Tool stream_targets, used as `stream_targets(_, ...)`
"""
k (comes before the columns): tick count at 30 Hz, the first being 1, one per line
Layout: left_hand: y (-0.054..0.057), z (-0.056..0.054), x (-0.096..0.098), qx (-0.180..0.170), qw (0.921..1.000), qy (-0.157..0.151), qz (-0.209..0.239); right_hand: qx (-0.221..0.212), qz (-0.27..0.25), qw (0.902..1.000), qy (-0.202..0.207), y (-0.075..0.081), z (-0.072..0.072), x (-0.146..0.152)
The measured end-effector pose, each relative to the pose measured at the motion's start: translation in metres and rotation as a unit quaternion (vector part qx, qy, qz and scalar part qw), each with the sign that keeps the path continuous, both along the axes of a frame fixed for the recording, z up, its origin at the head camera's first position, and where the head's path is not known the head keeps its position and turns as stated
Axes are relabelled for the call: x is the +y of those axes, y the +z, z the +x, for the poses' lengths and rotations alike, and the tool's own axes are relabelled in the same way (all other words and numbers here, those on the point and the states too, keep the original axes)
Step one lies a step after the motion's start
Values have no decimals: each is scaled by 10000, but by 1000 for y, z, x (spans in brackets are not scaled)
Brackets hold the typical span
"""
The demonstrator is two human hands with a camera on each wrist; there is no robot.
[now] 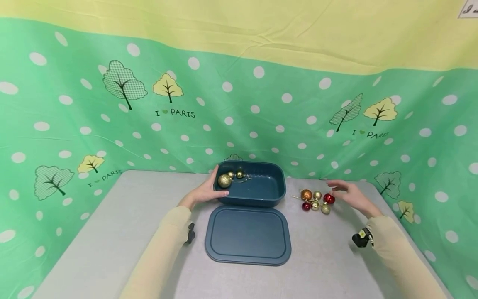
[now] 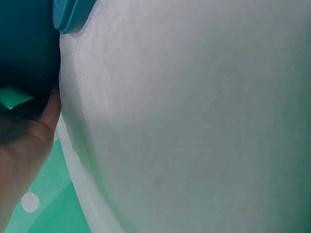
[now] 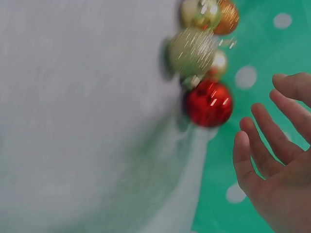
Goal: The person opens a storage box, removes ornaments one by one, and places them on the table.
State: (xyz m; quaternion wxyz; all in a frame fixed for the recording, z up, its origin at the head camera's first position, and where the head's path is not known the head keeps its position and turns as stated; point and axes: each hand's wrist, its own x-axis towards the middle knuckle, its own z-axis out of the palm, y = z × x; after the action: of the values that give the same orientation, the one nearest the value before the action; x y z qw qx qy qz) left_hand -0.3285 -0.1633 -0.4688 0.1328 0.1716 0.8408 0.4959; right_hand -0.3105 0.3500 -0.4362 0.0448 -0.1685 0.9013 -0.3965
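Note:
A dark blue rectangular box [image 1: 257, 201] stands near the back of the table, with a few gold bauble ornaments inside its left end, the largest a glittery bauble [image 1: 224, 180]. My left hand [image 1: 205, 192] holds the box at its left end, the thumb along the near side. To the right lies a cluster of baubles: an orange one [image 1: 306, 194], a shiny red one [image 1: 329, 199], a small dark red one [image 1: 306, 206] and several gold ones [image 1: 325, 209]. Beside the red bauble hovers my right hand [image 3: 277, 150], fingers spread, holding nothing.
A matching blue lid [image 1: 248, 234] lies flat on the grey table [image 1: 321, 257], just in front of the box. Behind and around the table hangs a green and yellow printed cloth [image 1: 261, 108].

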Motion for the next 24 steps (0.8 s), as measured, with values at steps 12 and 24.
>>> stream_targets(12,37,24,5,-93,9999,-75,12,573,-384,9962,523,5,6,-60)
stream_targets(24,0,0,1,10,10000,50,-15,649,-1213,9865,890,-6,8,-102)
